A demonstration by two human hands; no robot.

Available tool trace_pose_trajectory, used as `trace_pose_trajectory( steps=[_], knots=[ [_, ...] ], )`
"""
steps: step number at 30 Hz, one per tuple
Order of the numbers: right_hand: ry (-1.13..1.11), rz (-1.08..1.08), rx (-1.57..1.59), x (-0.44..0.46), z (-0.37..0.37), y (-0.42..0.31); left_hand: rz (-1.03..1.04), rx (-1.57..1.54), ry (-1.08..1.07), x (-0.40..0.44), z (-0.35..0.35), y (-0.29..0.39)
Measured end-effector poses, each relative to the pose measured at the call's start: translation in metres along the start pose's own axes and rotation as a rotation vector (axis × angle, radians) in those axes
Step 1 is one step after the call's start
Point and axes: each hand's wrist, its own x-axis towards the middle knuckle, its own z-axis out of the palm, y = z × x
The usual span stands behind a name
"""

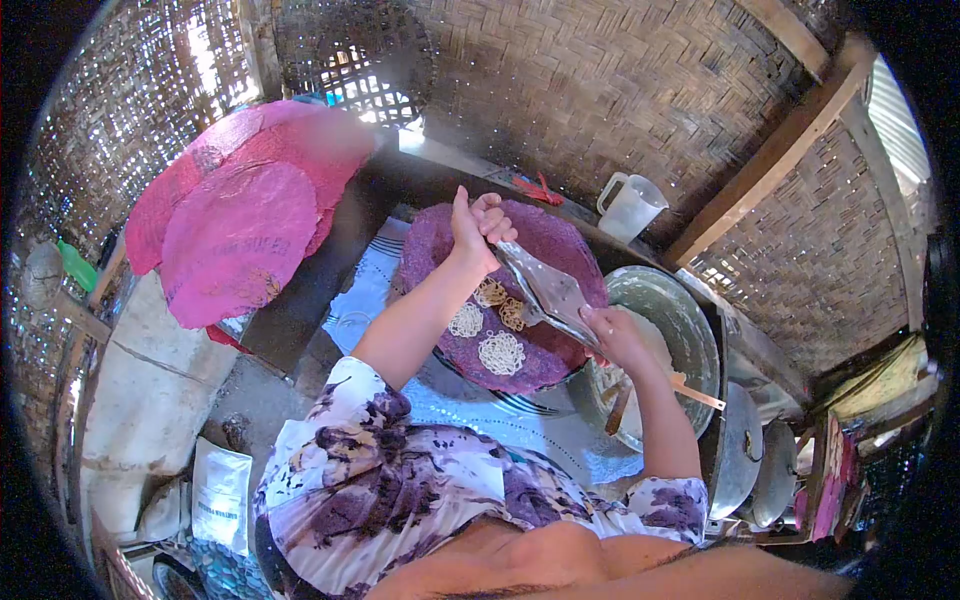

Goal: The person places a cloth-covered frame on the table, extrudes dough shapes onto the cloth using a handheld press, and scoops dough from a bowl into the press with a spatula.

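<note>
Above a round purple tray (430, 240), a clear plastic bag (548, 290) is stretched between my two hands. My left hand (480, 232) is closed on its upper end, fingers curled. My right hand (618, 338) grips the lower end, near the rim of a metal basin. On the tray lie white lacy coils (501, 353) and yellowish-brown coils (511, 314); the bag partly covers the tray's right side.
The large basin (708, 345) at the right holds pale batter and wooden utensils (698, 392). A plastic jug (632, 207) stands behind. Pink round sheets (240, 235) are at the left, lidded pots (738, 450) at the lower right.
</note>
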Motion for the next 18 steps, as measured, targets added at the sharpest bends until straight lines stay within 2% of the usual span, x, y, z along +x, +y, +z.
trace_pose_trajectory(
  steps=[9,13,14,17,18],
  knots=[
    [-0.032,-0.035,0.028,0.000,0.021,-0.002,0.028,0.036,0.006,-0.014,-0.004,0.018],
    [0.027,-0.037,0.001,0.001,0.031,-0.019,0.034,0.074,-0.002,-0.012,0.005,0.034],
    [0.037,-0.038,0.011,0.004,0.033,-0.021,-0.020,0.051,-0.250,-0.002,-0.010,0.041],
    [0.122,-0.161,0.024,0.009,0.029,-0.016,-0.075,0.149,-0.226,-0.008,0.029,0.047],
    [0.159,-0.223,0.024,0.010,0.026,-0.014,-0.118,0.188,-0.435,-0.009,0.032,0.050]
  ],
)
